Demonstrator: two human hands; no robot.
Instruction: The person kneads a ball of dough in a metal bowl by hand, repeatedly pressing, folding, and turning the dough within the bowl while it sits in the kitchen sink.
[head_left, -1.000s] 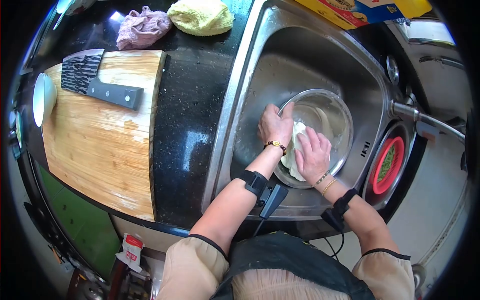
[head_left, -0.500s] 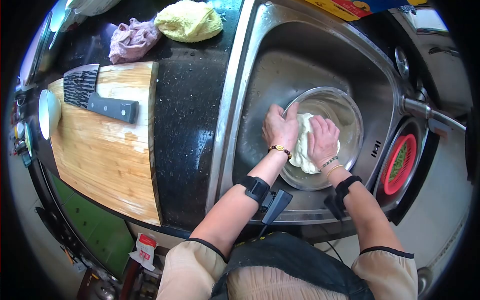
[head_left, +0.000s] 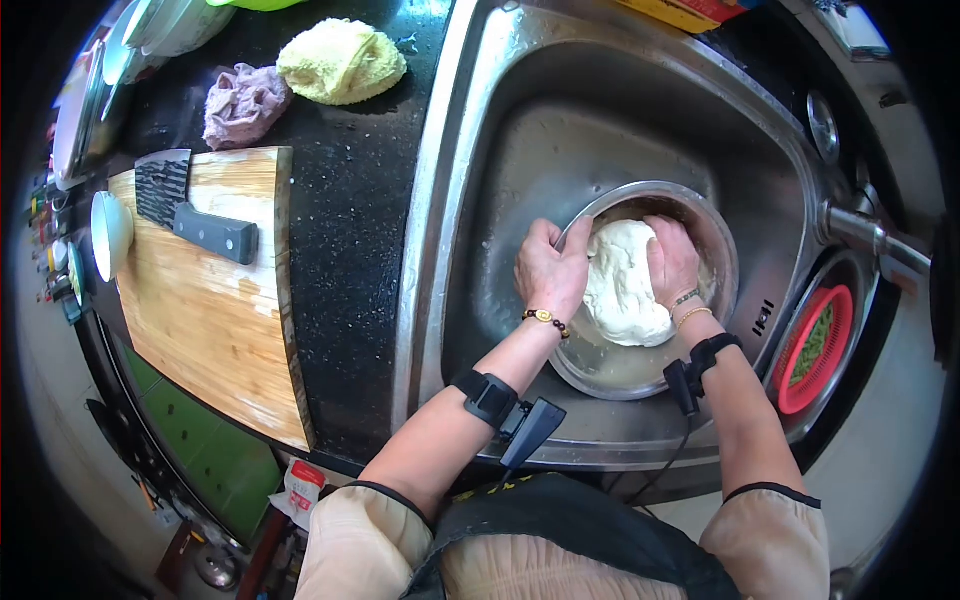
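Note:
A lump of white dough [head_left: 625,290] lies in a round metal bowl [head_left: 600,383] that stands inside the steel sink. My left hand [head_left: 553,270] grips the bowl's left rim, its thumb over the edge beside the dough. Against the dough's right side presses my right hand [head_left: 673,262], with its fingers curled down around the far edge and the fingertips hidden. The dough looks soft and rounded, with a slightly uneven surface. Some whitish residue shows on the bowl's bottom.
The sink [head_left: 520,140] surrounds the bowl, with a faucet [head_left: 855,225] at right. A red basket [head_left: 815,350] of green pieces sits beyond. Left, a cutting board [head_left: 200,320] bears a cleaver [head_left: 215,232] and a white bowl [head_left: 112,236]. Yellow [head_left: 342,62] and purple [head_left: 246,106] cloths lie behind.
My right hand has shifted from the top of the dough to its right side, uncovering more of it. My left hand stays at the bowl's rim. The camera view has moved slightly.

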